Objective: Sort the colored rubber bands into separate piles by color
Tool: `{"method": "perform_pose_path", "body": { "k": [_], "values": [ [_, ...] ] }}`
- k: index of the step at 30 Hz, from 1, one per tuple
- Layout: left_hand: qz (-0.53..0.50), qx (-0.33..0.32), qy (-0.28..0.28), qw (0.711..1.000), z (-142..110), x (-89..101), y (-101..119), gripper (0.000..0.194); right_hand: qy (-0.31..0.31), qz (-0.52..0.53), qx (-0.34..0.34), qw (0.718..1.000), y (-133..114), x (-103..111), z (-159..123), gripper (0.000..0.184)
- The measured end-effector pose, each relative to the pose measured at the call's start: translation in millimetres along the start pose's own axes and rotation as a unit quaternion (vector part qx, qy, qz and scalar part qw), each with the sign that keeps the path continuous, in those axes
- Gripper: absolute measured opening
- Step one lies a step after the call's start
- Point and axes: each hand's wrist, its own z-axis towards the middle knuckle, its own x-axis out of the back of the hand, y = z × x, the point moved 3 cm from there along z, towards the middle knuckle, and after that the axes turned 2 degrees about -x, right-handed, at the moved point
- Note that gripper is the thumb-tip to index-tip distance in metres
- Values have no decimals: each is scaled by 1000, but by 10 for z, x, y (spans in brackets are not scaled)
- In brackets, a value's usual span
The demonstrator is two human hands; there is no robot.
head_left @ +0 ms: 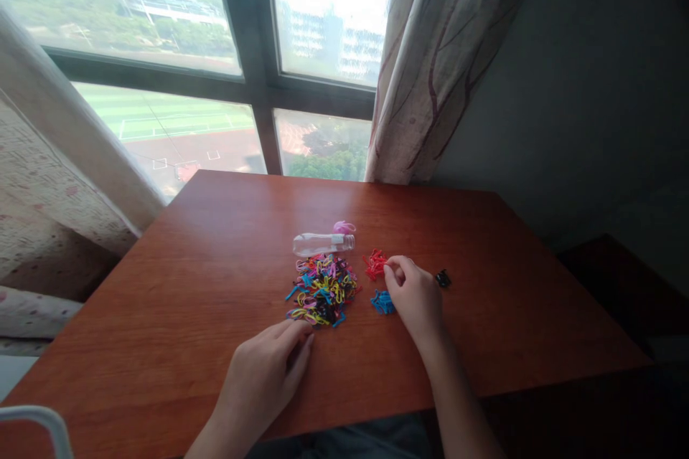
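A mixed heap of small elastic hair ties [323, 288] in pink, yellow, blue, black and red lies mid-table. My left hand [269, 366] rests at the heap's near edge with fingers curled together; whatever they hold, if anything, is hidden. To the right of the heap, my right hand [415, 295] pinches a red hair tie at the edge of a small red pile [375, 265]. Below that pile sits a blue pile [382, 302], close to the right hand. A few black hair ties [443, 277] lie beyond the right hand's outer side.
Behind the heap a clear plastic bottle [317, 244] lies on its side, with a pink bundle [343, 227] next to it. The wooden table [177, 287] reaches to a window and curtains [420, 86]. A white curved bar [40, 416] stands at the lower left.
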Motion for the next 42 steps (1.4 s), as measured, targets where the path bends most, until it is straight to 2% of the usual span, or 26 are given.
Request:
{"method": "perform_pose_path", "body": {
  "k": [3,7,11,18,23,29,34,38,42],
  "values": [
    [-4,7,-11,1000,-1,-3,0,20,-9,-23,-3,1000,33,-62,71,15],
    [-10,12,-22,1000,0,-13,-4,20,-1,-12,-2,1000,17,-94,-25,19],
    [-4,13,-26,1000,-2,-9,-2,19,4,38,7,999,-75,-68,-227,20],
    [8,1,-12,1000,-4,-16,8,18,-48,105,38,993,-249,-127,-728,18],
    [18,-27,-16,999,7,-40,28,22,-76,93,70,990,-291,-167,-956,19],
    [16,-51,-12,999,94,-75,142,24,-93,79,91,988,-309,-165,-963,19],
    [37,-57,1,998,193,-131,248,24,-101,83,83,988,-332,-141,-945,19],
    [64,-56,-10,996,230,-171,258,25,-114,87,74,987,-338,-136,-950,19],
    [44,-55,-4,997,257,-141,263,25,-110,88,82,987,-332,-144,-956,18]
  ]
}}
